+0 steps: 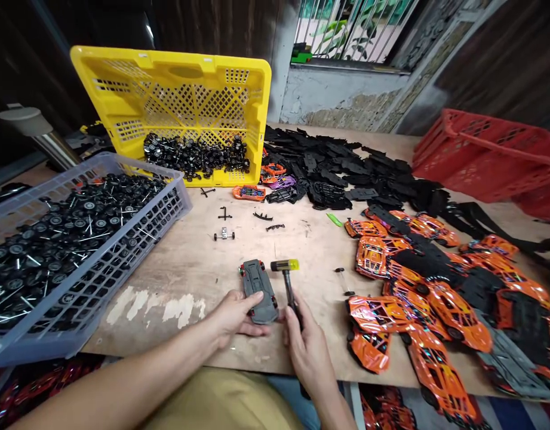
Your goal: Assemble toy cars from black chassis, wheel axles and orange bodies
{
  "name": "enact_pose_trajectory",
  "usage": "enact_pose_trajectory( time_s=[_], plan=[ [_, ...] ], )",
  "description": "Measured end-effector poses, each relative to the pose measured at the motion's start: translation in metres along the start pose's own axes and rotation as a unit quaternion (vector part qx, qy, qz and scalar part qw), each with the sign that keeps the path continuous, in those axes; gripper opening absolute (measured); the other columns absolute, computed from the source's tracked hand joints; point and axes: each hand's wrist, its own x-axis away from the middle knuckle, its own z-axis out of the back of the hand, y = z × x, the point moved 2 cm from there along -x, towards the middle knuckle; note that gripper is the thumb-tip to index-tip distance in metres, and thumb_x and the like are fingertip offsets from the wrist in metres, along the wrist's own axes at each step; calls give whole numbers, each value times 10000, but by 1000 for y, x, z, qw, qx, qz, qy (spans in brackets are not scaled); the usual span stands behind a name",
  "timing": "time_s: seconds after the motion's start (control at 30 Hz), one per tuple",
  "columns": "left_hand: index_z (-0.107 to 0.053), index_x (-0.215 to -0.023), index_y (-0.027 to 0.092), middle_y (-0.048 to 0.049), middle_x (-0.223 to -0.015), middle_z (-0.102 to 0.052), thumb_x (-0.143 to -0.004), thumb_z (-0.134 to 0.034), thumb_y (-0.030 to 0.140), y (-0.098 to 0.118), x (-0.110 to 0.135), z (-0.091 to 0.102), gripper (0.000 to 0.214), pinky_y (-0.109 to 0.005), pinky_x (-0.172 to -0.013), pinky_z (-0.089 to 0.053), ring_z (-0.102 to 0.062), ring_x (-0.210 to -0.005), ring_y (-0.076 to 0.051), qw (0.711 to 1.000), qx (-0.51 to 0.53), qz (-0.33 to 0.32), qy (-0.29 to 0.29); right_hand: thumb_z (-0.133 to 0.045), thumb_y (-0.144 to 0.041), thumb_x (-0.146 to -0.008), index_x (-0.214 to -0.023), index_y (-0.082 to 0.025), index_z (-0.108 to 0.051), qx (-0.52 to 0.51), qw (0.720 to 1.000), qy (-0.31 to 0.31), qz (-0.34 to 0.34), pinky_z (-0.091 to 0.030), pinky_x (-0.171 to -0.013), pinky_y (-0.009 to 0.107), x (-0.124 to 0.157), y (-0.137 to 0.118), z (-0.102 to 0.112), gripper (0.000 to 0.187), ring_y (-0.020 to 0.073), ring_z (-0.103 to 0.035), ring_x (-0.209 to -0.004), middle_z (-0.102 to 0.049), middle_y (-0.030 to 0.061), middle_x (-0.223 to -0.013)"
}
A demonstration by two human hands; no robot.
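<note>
My left hand (236, 313) grips a toy car (258, 286) by its near end, thumb on top. The car lies underside up, showing a grey chassis plate with small red bits at its edges. In my right hand (305, 340) is a mallet (285, 266) with a black and yellow head, held by its dark handle. The mallet head is just right of the car, apart from it. Beyond the car sits a small wheeled axle piece (224, 235). A loose axle with two wheels (345, 281) lies to the right.
At left stands a translucent crate (135, 224) full of wheels and axles. Behind it a yellow basket (262, 119) holds more wheel sets. Black chassis parts (332, 167) pile at the back; orange toy cars (382, 313) cover the right side. A red crate (485, 155) stands at back right.
</note>
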Motion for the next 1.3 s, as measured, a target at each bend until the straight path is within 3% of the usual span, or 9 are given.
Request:
enact_pose_trajectory(
  time_s=[0.13, 0.3, 0.43, 0.63, 0.77, 0.97, 1.1, 1.2, 1.3],
  plan=[
    [-695, -830, 47, -141, -691, -743, -599, -793, 574, 16, 0, 24, 583, -201, -411, -486, -651, -426, -150, 991, -123, 46, 21, -400, -268, -978, -1478, -197, -357, 90, 991, 71, 62, -574, -730, 313, 6, -2, 21, 507, 187, -683, -799, -697, 93, -948],
    [-683, -802, 48, -137, -673, -742, -554, -822, 560, 18, -1, 29, 586, -204, -367, -479, -630, -381, -151, 987, -149, 44, 34, -371, -193, -968, -1468, -265, -387, 201, 963, -104, 144, -576, -661, 278, -2, -8, 14, 505, 202, -703, -781, -718, 88, -958],
    [-687, -774, 48, -141, -687, -744, -531, -824, 573, 18, -3, 29, 594, -206, -360, -486, -625, -372, -150, 988, -147, 43, 29, -373, -210, -978, -1514, -217, -287, 184, 971, -23, 149, -558, -767, 297, -18, -17, 15, 543, 195, -687, -813, -698, 121, -1029],
    [-674, -757, 77, -110, -635, -722, -584, -774, 621, 15, -3, 29, 579, -160, -330, -423, -604, -367, -125, 986, -163, 25, 4, -329, -180, -974, -1498, -270, -319, 235, 958, -159, 43, -551, -739, 302, -42, 3, -6, 531, 209, -699, -812, -716, 90, -965],
    [-658, -791, 109, -42, -626, -680, -620, -747, 640, 10, -1, 36, 566, -142, -395, -443, -597, -418, -93, 994, -106, -16, 16, -434, -228, -943, -1449, -218, -417, 251, 966, -59, -2, -520, -890, 404, -60, 1, -4, 506, 270, -636, -1027, -650, 148, -1120],
    [-642, -1030, 137, -51, -828, -696, -770, -663, 578, 31, 8, 8, 512, -196, -502, -491, -623, -600, -132, 966, -188, -139, -113, -611, -364, -868, -1325, -212, -519, -35, 997, -62, 5, -472, -990, 374, -58, -31, 4, 491, 240, -573, -1150, -615, 91, -1237],
    [-621, -1151, 183, -79, -1001, -701, -951, -436, 430, 58, -16, -47, 368, -298, -760, -529, -645, -894, -208, 859, -363, -329, -151, -536, -399, -914, -1263, -199, -522, -74, 994, 82, 9, -496, -921, 340, -61, -36, 67, 402, 216, -612, -1054, -641, 93, -1175],
    [-594, -1197, 181, -112, -1247, -623, -910, -461, 183, 66, -53, -95, 317, -390, -960, -444, -541, -1130, -253, 634, -544, -537, -115, -572, -471, -854, -1214, -170, -563, 193, 919, 341, 53, -465, -892, 425, -73, -15, 139, 469, 274, -587, -968, -639, 125, -1052],
    [-621, -1104, 181, -103, -1215, -622, -898, -442, 129, 60, -93, -136, 277, -399, -850, -454, -512, -1127, -276, 406, -685, -588, -140, -442, -433, -884, -1260, -114, -564, 413, 839, 348, 66, -412, -923, 509, -91, 29, 181, 508, 346, -536, -1062, -599, 193, -1148]
  ],
)
